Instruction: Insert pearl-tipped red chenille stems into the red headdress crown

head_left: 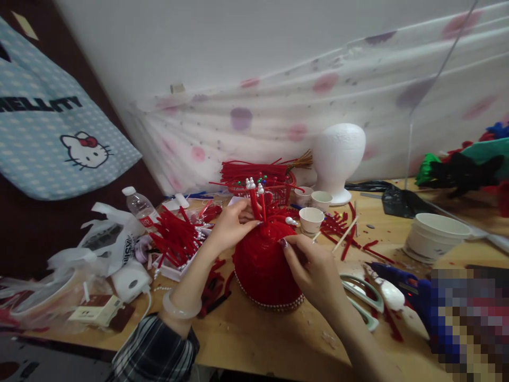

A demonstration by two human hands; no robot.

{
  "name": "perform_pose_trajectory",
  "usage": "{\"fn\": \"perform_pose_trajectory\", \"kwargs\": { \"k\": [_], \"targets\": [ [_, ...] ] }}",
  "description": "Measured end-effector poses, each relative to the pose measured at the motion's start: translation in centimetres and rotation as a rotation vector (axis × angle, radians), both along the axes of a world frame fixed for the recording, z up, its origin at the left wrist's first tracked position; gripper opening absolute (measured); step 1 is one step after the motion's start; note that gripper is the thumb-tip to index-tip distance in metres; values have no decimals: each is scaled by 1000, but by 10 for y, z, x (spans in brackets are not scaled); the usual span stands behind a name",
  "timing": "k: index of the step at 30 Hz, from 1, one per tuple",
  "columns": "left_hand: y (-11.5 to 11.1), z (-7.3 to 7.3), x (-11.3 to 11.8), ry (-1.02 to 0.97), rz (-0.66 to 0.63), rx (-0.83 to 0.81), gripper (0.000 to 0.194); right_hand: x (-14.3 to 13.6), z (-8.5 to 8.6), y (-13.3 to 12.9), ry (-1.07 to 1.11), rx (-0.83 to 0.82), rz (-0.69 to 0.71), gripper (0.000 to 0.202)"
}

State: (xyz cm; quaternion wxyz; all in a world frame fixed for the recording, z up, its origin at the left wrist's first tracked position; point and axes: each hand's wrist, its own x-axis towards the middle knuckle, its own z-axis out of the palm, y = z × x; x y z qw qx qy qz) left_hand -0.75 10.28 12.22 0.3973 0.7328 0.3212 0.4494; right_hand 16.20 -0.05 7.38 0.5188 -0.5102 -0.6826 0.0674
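Observation:
A red dome-shaped hat [258, 270] stands on the table, with a line of pearl beads along its bottom edge. From its top rise red fuzzy chenille stems [255, 204] tipped with white beads. My left hand [234, 223] is closed about these stems, its thumb at the hat's top; the far fingertips are partly hidden. At the upper right side of the hat, my right hand [312, 260] has its thumb and fingers pinched together against the red surface. Whatever lies between those fingers is too small to make out. A thin pale stick [345, 233] shows behind the right hand.
Red stems fill a white box [175, 270] on the left and a red basket [292, 193] behind. A foam head [338, 162], paper cups [311, 219], and a white tub [435, 236] stand farther back. Scissors [361, 300] and a blue glue gun [413, 289] lie right.

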Motion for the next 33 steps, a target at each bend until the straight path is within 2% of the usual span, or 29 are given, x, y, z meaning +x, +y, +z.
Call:
{"fn": "perform_pose_trajectory", "kwargs": {
  "k": [7, 11, 15, 19, 21, 23, 25, 26, 29, 33],
  "targets": [
    [10, 5, -2, 26, -144, -3, 28, -1, -2, 2, 5, -30, -2, 14],
    [8, 2, 1, 42, -125, -19, 27, -2, 2, -4, -30, -40, 10, 15],
    [4, -2, 0, 26, -37, -29, 24, 13, -2, -35, -162, -14, -74, 15],
    [-6, -1, -9, -22, 59, 21, 25, 54, -21, -90, -243, -65, -308, 44],
    [-15, 2, -17, -14, 144, 48, 20, 76, -29, -116, -252, -230, -462, 46],
    [-28, 4, -26, 15, 234, 95, 12, 96, -33, -134, -256, -370, -703, 51],
    [-44, 4, -35, 28, 297, 97, 10, 111, -33, -139, -251, -427, -898, 54],
    [-53, 3, -37, 23, 310, 59, 11, 116, -33, -137, -251, -417, -946, 55],
    [-84, -8, -39, -10, 247, -195, 17, 127, -34, -119, -299, -340, -882, 62],
    [-126, -29, -27, -133, 147, -479, 22, 131, -38, -93, -358, -440, -788, 56]
  ]
}}
